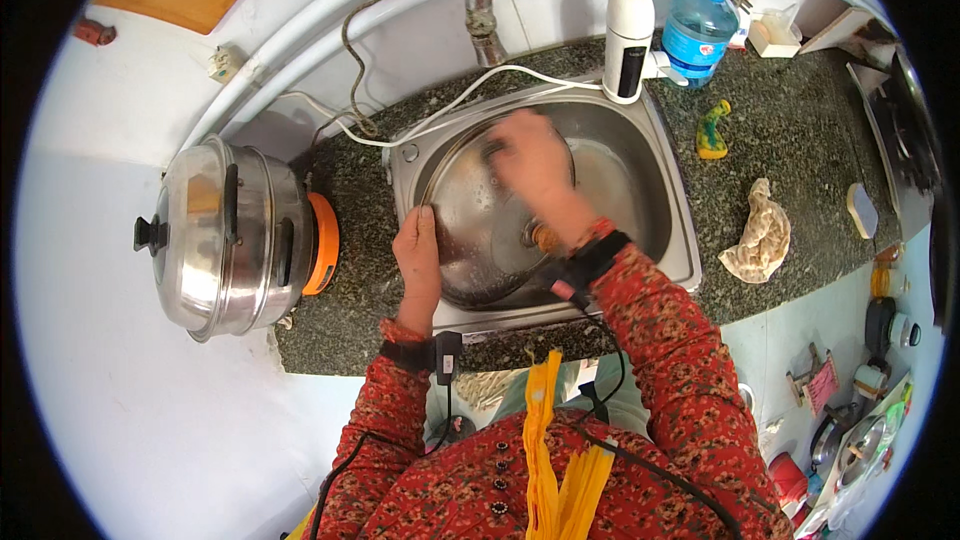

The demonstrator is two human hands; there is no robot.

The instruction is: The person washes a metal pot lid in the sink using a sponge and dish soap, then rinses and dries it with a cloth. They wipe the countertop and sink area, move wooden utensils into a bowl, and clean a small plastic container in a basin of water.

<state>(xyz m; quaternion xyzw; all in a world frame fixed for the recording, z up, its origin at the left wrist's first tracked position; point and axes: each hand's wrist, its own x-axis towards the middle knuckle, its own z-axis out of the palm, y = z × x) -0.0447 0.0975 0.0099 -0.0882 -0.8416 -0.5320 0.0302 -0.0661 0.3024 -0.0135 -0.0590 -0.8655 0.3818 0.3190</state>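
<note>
In the sink basin (615, 165) a wide, round metal vessel or lid (472, 247) leans at a tilt, its surface wet with droplets. I cannot tell whether it is a pan or a lid. My left hand (420, 244) grips its left rim, thumb on top. Over its upper part is my right hand (532, 161), blurred by motion with the fingers curled down. Something dark shows by those fingers, too blurred to name. Below my right hand, a round fitting (531, 234) and an orange-brown thing (547, 240) show partly beside the wrist.
A lidded steel steamer pot (232, 240) stands left on the granite counter (360, 225). Behind the sink rise the faucet (628, 37) and a blue pump bottle (699, 34). At right lie a yellow-green sponge (712, 131), a crumpled cloth (759, 236) and a pale pad (862, 210).
</note>
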